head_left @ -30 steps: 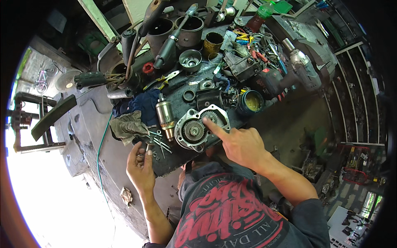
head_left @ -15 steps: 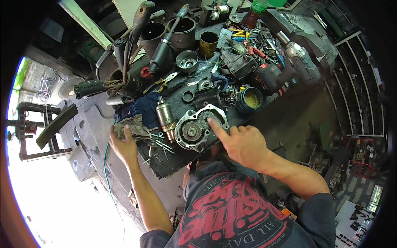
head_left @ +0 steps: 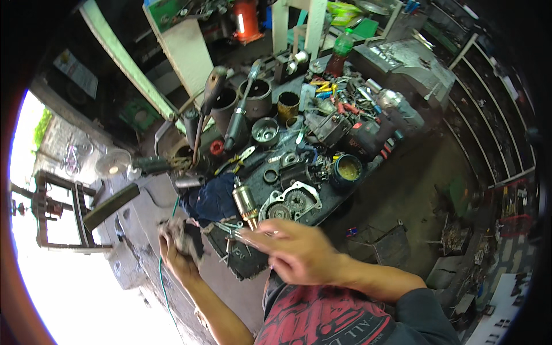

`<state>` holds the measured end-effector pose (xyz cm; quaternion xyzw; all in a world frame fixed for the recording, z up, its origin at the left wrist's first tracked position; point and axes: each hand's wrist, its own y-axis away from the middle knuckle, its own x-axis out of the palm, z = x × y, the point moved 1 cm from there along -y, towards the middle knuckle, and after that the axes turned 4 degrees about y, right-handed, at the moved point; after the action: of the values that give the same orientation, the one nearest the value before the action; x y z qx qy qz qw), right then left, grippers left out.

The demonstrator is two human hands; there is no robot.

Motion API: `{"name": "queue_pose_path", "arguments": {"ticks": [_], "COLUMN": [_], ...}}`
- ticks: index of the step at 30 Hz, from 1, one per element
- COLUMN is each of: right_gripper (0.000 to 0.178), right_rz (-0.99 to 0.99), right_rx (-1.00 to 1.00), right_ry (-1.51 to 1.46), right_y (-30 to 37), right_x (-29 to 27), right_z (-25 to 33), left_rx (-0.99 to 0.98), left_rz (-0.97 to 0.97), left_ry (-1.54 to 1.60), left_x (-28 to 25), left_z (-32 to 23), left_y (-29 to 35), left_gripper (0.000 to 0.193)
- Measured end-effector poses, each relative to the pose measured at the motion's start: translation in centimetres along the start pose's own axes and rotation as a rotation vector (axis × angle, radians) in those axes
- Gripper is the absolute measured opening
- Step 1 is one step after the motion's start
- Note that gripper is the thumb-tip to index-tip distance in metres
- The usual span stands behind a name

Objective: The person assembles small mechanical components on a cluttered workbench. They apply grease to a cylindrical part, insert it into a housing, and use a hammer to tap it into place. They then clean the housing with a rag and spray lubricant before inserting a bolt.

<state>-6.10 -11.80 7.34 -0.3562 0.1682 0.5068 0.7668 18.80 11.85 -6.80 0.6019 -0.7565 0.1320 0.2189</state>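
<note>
My left hand (head_left: 179,259) is closed on a crumpled grey rag (head_left: 183,234), held off the bench's left edge. Blurred by motion, my right hand (head_left: 305,253) hovers over the front of the bench, fingers stretched leftward and thumb apart; nothing shows in it. Just beyond it lies an open gear housing (head_left: 315,202) with two gears inside, its near part hidden by the hand. Left of the housing stands a motor armature (head_left: 244,198) with a copper-coloured end. Several long bolts (head_left: 225,226) lie between my hands, partly covered by the right fingertips.
A dark blue cloth (head_left: 210,198) lies left of the armature. Behind are a blue can (head_left: 347,171) of grease, a metal cup (head_left: 265,131), dark cylinders (head_left: 256,95) and pliers (head_left: 236,161). At the far right, a power impact wrench (head_left: 397,109) sits beside piled hand tools.
My right hand has left the gear in the housing and moved left and nearer me. My left hand has picked up the grey rag from beside the blue cloth. The view has tilted up.
</note>
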Motion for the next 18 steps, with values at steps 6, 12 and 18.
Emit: {"name": "queue_pose_path", "arguments": {"ticks": [6, 12, 18], "right_gripper": [0.063, 0.067, 0.054], "right_rz": [0.132, 0.284, 0.476], "right_rx": [-0.266, -0.075, -0.130], "right_ry": [0.586, -0.131, -0.631], "right_y": [-4.1, -4.1, -4.2], "right_x": [11.7, 13.2, -5.0], "right_z": [2.4, 2.8, 2.6], "left_rx": [-0.011, 0.006, 0.177], "left_rz": [-0.058, -0.233, -0.492], "left_ry": [0.020, -0.298, -0.479], "left_x": [7.0, 11.3, 10.7], "left_z": [-3.2, -5.9, -7.1], "left_y": [7.7, 8.0, 3.1], "left_gripper": [0.045, 0.045, 0.045]}}
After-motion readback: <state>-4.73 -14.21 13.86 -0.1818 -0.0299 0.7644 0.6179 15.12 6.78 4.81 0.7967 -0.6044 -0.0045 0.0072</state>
